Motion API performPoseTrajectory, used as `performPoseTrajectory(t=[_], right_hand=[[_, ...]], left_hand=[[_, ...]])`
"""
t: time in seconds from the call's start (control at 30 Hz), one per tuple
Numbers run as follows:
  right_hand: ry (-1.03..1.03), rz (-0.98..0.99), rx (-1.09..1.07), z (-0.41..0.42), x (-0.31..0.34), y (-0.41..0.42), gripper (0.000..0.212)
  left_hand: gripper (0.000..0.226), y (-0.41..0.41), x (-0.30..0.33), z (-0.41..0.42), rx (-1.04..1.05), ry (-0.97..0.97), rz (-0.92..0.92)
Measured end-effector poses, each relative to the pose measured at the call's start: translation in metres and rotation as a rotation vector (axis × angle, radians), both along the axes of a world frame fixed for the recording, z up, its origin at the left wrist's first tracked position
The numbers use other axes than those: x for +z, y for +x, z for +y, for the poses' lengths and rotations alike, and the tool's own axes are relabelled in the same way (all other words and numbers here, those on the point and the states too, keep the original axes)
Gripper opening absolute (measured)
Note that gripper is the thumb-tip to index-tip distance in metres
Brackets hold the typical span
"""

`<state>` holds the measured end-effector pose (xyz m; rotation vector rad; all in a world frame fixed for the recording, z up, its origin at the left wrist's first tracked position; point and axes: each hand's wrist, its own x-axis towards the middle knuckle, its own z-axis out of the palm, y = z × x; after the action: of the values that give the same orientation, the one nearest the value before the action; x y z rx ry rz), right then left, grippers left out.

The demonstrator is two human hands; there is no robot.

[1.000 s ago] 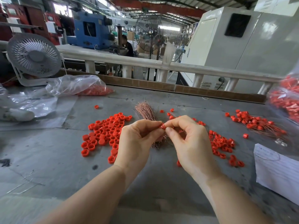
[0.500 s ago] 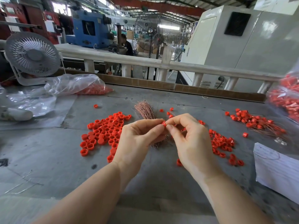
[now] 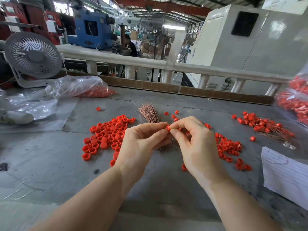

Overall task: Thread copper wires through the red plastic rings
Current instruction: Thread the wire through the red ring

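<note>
Red plastic ring (image 3: pixel 168 127), round, pinched between both hands.

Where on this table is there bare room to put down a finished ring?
Bare grey table lies near-left, between the left pile of red rings and the near edge. A narrower strip lies far-centre, between the copper wire bundle and the threaded rings. Crowded: around both hands, the right ring scatter, and the white paper.

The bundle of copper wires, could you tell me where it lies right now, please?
In the head view, the bundle of copper wires lies mid-table beyond the left hand, right of the big pile of red rings.
</note>
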<state>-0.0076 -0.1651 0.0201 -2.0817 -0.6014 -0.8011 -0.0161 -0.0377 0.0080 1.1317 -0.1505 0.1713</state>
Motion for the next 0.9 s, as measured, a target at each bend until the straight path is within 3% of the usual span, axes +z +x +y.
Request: performPoseTrajectory(t=[0.33,0.9], right_hand=[[-0.001,0.016,0.058,-0.0038,0.0039,0.0004,0.009],[-0.060,-0.092,-0.049,-0.0014,0.0011,-0.0003,0.007]], left_hand=[[0.017,0.0013,-0.0003,0.0011,-0.029,-0.081,-0.010],[0.016,0.0017,-0.0023,-0.0005,-0.023,-0.088,-0.026]])
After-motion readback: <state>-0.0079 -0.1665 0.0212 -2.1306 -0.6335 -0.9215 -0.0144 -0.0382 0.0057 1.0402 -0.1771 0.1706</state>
